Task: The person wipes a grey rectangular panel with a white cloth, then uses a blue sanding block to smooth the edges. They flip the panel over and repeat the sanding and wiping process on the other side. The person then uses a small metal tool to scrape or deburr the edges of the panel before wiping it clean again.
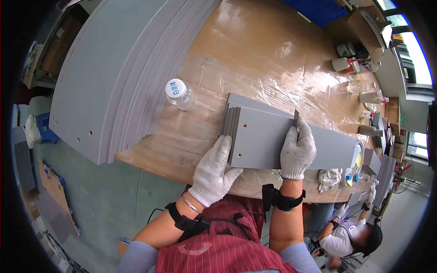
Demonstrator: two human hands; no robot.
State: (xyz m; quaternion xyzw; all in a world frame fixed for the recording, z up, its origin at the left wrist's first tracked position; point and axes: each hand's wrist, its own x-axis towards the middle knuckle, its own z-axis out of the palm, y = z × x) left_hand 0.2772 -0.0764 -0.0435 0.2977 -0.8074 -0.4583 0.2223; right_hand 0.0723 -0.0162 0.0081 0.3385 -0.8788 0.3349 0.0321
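A short stack of grey panels (261, 139) lies on the table before me; the top one has two brass-rimmed holes near its left end. My left hand (213, 172), in a white knit glove, rests its outstretched fingers against the stack's left end, thumb apart. In a matching glove, my right hand (298, 152) lies over the panels with its fingers closed on a thin dark strip (296, 117), which sticks up past the fingertips. Its exact kind I cannot make out. A longer grey panel (334, 148) reaches out to the right from under the stack.
A tall stack of large grey panels (114, 59) fills the left of the film-covered table (246, 50). Near it stands a white-capped clear bottle (180, 93). A white rag (329, 179) lies at the right edge. Several bottles line the far right, and another person (348, 234) works there.
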